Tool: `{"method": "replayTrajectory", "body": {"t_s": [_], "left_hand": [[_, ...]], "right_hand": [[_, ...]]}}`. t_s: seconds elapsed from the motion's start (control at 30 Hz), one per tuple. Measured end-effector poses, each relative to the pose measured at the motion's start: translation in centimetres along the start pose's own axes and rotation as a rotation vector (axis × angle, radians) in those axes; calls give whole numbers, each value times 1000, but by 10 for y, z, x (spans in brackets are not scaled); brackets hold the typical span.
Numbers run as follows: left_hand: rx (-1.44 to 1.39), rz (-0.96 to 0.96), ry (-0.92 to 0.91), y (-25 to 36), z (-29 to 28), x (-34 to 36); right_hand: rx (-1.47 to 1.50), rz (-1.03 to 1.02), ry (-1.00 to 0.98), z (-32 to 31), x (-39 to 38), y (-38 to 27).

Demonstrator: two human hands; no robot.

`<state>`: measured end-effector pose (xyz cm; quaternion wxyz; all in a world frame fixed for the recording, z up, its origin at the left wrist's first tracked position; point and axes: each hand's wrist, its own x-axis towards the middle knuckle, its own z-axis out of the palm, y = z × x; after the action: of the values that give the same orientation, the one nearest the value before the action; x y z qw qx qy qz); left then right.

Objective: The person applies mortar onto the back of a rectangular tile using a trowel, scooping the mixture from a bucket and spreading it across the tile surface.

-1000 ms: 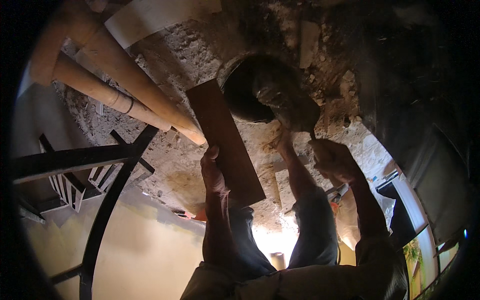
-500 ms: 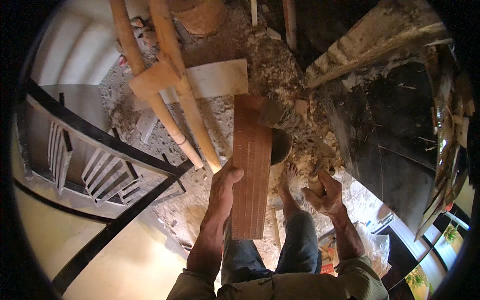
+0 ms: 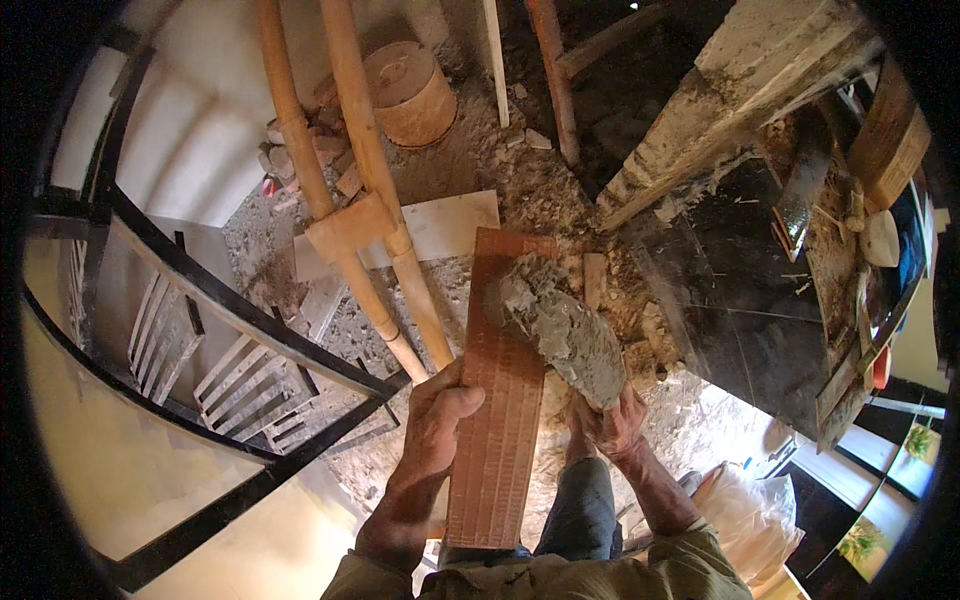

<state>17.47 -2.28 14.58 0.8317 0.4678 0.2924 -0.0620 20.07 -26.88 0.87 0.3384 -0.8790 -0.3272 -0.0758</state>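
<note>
My left hand (image 3: pixel 441 410) grips a long reddish ridged tile (image 3: pixel 491 450) by its left edge, holding it lengthwise in front of my legs. My right hand (image 3: pixel 615 430) is closed on the handle of a trowel, which is largely hidden. A thick lump of wet grey mortar (image 3: pixel 570 335) covers the trowel's blade and lies against the upper right part of the tile. My bare right foot shows partly behind that hand, above the rubble floor.
Two wooden poles (image 3: pixel 355 110) lean at upper left beside a round container (image 3: pixel 400 100) and broken bricks. A black metal railing (image 3: pixel 250 305) curves along the left. A concrete beam (image 3: pixel 690 120), dark board (image 3: pixel 730 320) and scrap wood are right. A plastic sack (image 3: pixel 750 515) lies lower right.
The trowel with mortar has come down and left onto the tile, and my right hand has moved closer to it. The tile sits lower in the picture, and the view takes in more background.
</note>
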Motion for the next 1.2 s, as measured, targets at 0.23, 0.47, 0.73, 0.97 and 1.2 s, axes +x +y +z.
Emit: {"method": "replayTrajectory", "body": {"t_s": [0.23,0.47,0.73,0.97,1.2], "left_hand": [[24,29,-10,32,5,-2],[-44,34,-124,38,9,8],[-16,4,-200,48,5,16],[-66,-76,-226,37,-7,16],[73,-33,-272,43,-5,4]], "right_hand": [[-89,-55,11,-29,7,-17],[-202,8,-30,-71,3,-38],[-157,111,-2,-103,-5,-44],[-265,99,148,-110,49,-41],[-433,90,43,-81,37,-23]]}}
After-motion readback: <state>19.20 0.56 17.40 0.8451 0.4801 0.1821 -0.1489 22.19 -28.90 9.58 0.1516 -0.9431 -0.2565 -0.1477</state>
